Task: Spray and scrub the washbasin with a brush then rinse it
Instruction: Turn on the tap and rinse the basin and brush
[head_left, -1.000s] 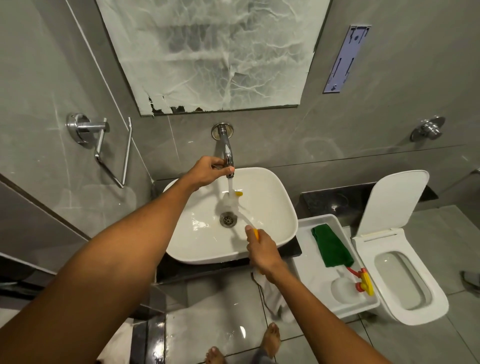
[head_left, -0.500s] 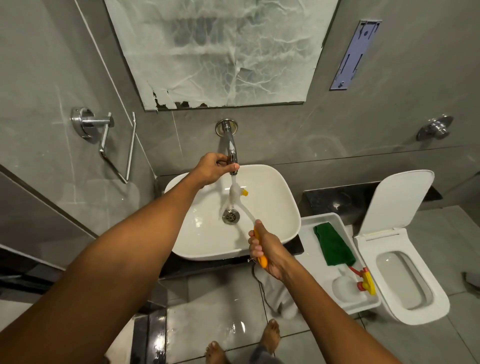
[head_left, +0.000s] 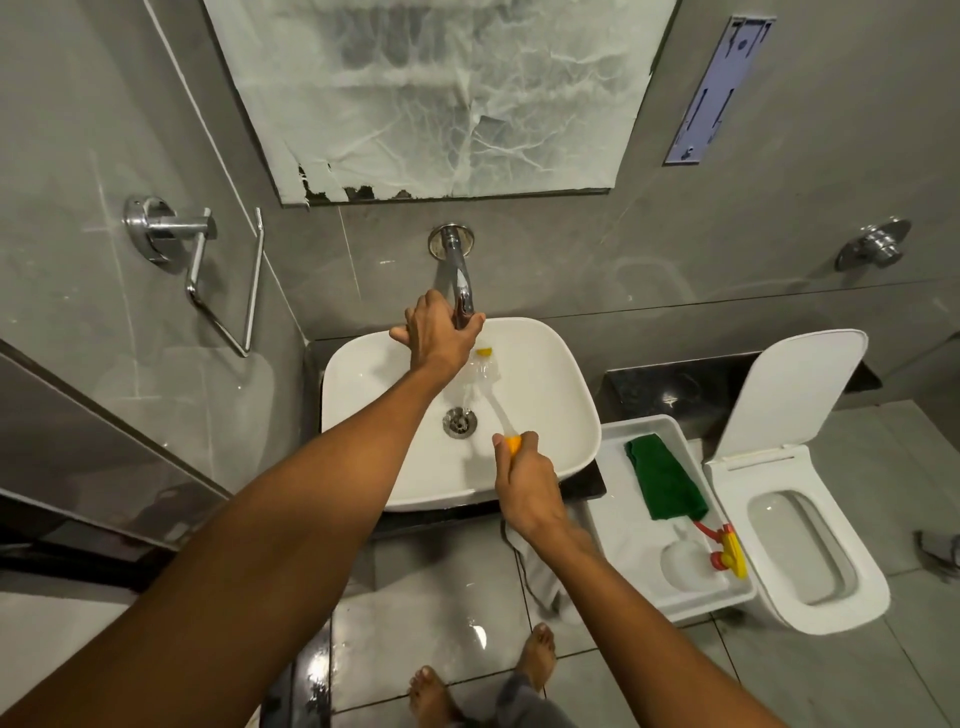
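A white square washbasin (head_left: 561, 395) sits on a dark counter, with a metal drain (head_left: 460, 421) at its middle. My left hand (head_left: 436, 332) is wrapped around the end of the chrome wall tap (head_left: 460, 280) above the basin. My right hand (head_left: 527, 486) grips the yellow end of a brush (head_left: 493, 400). The brush's pale handle reaches up into the basin, its head lying just below the tap with a yellow tip showing. The water flow is hard to make out behind my left hand.
A white tray (head_left: 649, 426) right of the basin holds a green cloth (head_left: 665, 483) and a spray bottle (head_left: 701, 556) with a red and yellow trigger. An open toilet (head_left: 810, 525) stands further right. A towel ring (head_left: 208, 270) hangs on the left wall. My bare feet stand on wet floor tiles.
My left hand has closed further over the tap's spout. My right hand has shifted slightly on the brush handle, keeping the brush head under the tap.
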